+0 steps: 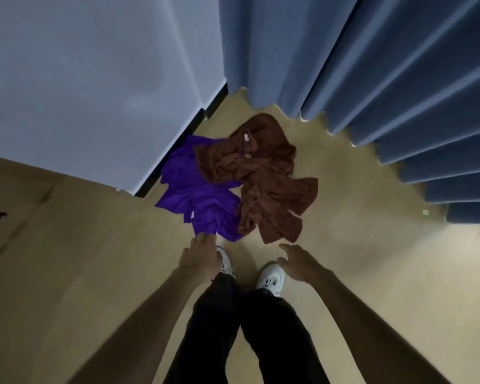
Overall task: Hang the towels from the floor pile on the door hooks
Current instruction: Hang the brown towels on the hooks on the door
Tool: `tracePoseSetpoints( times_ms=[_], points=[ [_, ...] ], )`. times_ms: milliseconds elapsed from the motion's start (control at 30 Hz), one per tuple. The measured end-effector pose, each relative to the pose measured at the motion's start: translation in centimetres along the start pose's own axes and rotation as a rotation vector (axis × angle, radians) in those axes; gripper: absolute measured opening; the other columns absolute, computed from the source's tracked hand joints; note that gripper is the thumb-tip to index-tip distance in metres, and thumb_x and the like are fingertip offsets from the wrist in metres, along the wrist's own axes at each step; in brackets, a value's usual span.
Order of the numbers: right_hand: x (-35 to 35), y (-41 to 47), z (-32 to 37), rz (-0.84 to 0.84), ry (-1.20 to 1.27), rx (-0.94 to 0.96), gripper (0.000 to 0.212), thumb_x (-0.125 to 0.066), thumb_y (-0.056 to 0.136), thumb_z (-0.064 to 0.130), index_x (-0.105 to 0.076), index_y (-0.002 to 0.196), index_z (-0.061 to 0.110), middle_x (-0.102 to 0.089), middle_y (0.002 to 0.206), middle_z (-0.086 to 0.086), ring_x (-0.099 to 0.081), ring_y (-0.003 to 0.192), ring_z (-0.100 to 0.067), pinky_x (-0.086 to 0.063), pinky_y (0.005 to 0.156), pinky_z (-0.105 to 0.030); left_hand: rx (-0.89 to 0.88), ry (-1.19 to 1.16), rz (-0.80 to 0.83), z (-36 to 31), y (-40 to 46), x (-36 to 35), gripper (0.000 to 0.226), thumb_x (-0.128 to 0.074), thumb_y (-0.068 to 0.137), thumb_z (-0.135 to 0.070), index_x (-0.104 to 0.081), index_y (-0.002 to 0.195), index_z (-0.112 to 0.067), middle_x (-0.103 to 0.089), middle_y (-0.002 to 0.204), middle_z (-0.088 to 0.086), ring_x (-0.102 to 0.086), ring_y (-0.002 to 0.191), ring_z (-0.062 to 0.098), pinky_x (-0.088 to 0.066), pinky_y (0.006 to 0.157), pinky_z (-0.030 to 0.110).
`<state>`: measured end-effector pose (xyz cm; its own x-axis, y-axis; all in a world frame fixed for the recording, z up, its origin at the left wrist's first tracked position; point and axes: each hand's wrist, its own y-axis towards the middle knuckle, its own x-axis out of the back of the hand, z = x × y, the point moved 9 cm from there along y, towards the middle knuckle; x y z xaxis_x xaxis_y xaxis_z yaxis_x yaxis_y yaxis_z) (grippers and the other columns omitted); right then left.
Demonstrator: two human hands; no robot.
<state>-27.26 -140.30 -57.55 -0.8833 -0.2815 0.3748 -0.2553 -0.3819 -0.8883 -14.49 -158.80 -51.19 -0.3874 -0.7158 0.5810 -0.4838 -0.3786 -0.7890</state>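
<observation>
- The towels lie in a crumpled pile on the pale wooden floor (pixel 358 245), tucked into the corner where the white wall (pixel 81 79) meets the blue curtain (pixel 385 79).
- The purple towels (pixel 197 198) are on the wall side, their far edge against the dark skirting; the brown towels (pixel 263 176) lie partly over them and spread toward the curtain.
- The left hand (pixel 201 259) reaches down with fingers stretched out, its fingertips at the near edge of the purple cloth; I cannot tell whether they are touching it. It holds nothing.
- The right hand (pixel 297 260) hangs just short of the brown towels, fingers loosely spread and a little curved, holding nothing.
- Below the hands stand two white shoes (pixel 272 278) and dark trouser legs (pixel 261 336), toes pointing at the pile.
</observation>
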Motion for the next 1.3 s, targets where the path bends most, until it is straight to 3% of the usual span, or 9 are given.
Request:
tracePoseSetpoints(
  times_ms=[133, 300, 533, 633, 767, 867, 933, 1133, 1300],
  points=[
    [-1.1, 10.0, 0.1, 0.011, -0.027, 0.046, 0.052, -0.043, 0.098, 0.027, -0.028, 0.145, 0.010, -0.036, 0.147, -0.016, -0.040, 0.132, -0.031, -0.036, 0.104, -0.034, -0.061, -0.017, 0.003, 0.3, 9.1, -3.3, 0.036, -0.044, 0.094, -0.022, -0.041, 0.127, -0.009, -0.042, 0.128, 0.011, -0.042, 0.117, 0.028, -0.042, 0.096, 0.044],
    [-0.4, 23.8, 1.3, -0.098, -0.004, 0.107, 0.038, -0.041, 0.098, 0.021, -0.045, 0.132, 0.003, -0.049, 0.135, -0.019, -0.048, 0.125, -0.035, -0.040, 0.104, -0.041, -0.066, -0.072, -0.039, 2.9, 20.4, -7.2, 0.041, -0.044, 0.093, -0.019, -0.039, 0.132, -0.008, -0.041, 0.132, 0.012, -0.041, 0.120, 0.028, -0.040, 0.099, 0.046],
    [1.0, 40.7, 2.2, -0.174, -0.134, 0.070, 0.063, -0.045, 0.095, 0.034, -0.015, 0.150, 0.024, -0.016, 0.155, -0.021, -0.018, 0.142, -0.041, -0.020, 0.117, -0.047, -0.085, -0.052, -0.078, 8.4, 30.9, -11.5, 0.047, -0.043, 0.094, -0.021, -0.034, 0.140, -0.014, -0.037, 0.137, 0.011, -0.040, 0.125, 0.028, -0.038, 0.103, 0.044],
    [1.7, 43.3, 2.5, -0.256, -0.215, 0.042, 0.049, -0.041, 0.096, 0.027, -0.037, 0.141, 0.006, -0.038, 0.144, -0.024, -0.036, 0.133, -0.039, -0.032, 0.109, -0.043, -0.061, -0.025, -0.060, 10.0, 32.1, -12.2, 0.045, -0.042, 0.093, -0.022, -0.035, 0.137, -0.016, -0.039, 0.134, 0.010, -0.042, 0.123, 0.029, -0.040, 0.100, 0.040],
    [2.4, 37.1, 4.9, -0.349, -0.204, 0.163, 0.029, -0.039, 0.095, 0.016, -0.061, 0.111, 0.005, -0.063, 0.114, -0.016, -0.060, 0.104, -0.030, -0.046, 0.090, -0.029, -0.026, -0.035, -0.035, 9.6, 28.4, -11.1, 0.043, -0.041, 0.094, -0.022, -0.034, 0.136, -0.015, -0.036, 0.135, 0.010, -0.041, 0.124, 0.029, -0.041, 0.099, 0.041],
    [4.1, 27.7, 7.9, -0.370, -0.066, 0.266, 0.003, -0.065, 0.080, 0.013, -0.067, 0.077, 0.013, -0.067, 0.081, -0.007, -0.063, 0.075, -0.023, -0.051, 0.072, -0.021, -0.051, -0.053, 0.013, 7.0, 22.0, -9.2, 0.043, -0.042, 0.094, -0.022, -0.035, 0.135, -0.015, -0.037, 0.134, 0.008, -0.042, 0.123, 0.027, -0.041, 0.097, 0.040],
    [6.4, 20.6, 9.6, -0.460, 0.033, 0.298, 0.011, -0.061, 0.082, 0.012, -0.067, 0.073, 0.009, -0.069, 0.081, -0.009, -0.064, 0.076, -0.025, -0.050, 0.071, -0.030, -0.086, -0.067, 0.008, 4.8, 16.9, -6.3, 0.043, -0.041, 0.094, -0.023, -0.034, 0.136, -0.015, -0.038, 0.132, 0.008, -0.043, 0.121, 0.025, -0.041, 0.095, 0.039],
    [15.4, -0.4, 15.7, -0.510, 0.181, 0.442, 0.011, -0.063, 0.083, 0.013, -0.055, 0.075, 0.013, -0.057, 0.078, -0.004, -0.050, 0.073, -0.014, -0.036, 0.067, -0.024, -0.165, -0.184, -0.147, -2.2, 2.6, 10.0, 0.035, -0.036, 0.098, -0.023, -0.039, 0.131, -0.012, -0.044, 0.130, 0.011, -0.050, 0.116, 0.027, -0.043, 0.093, 0.037],
    [24.6, -17.3, 22.5, -0.553, 0.128, 0.729, 0.023, -0.054, 0.068, -0.005, -0.051, 0.073, 0.017, -0.053, 0.073, 0.010, -0.046, 0.068, 0.003, -0.033, 0.063, -0.009, -0.232, -0.222, -0.400, -7.9, -7.5, 25.8, 0.035, -0.032, 0.098, -0.032, -0.045, 0.125, -0.013, -0.050, 0.122, 0.014, -0.054, 0.112, 0.034, -0.044, 0.095, 0.042]
  ],
)
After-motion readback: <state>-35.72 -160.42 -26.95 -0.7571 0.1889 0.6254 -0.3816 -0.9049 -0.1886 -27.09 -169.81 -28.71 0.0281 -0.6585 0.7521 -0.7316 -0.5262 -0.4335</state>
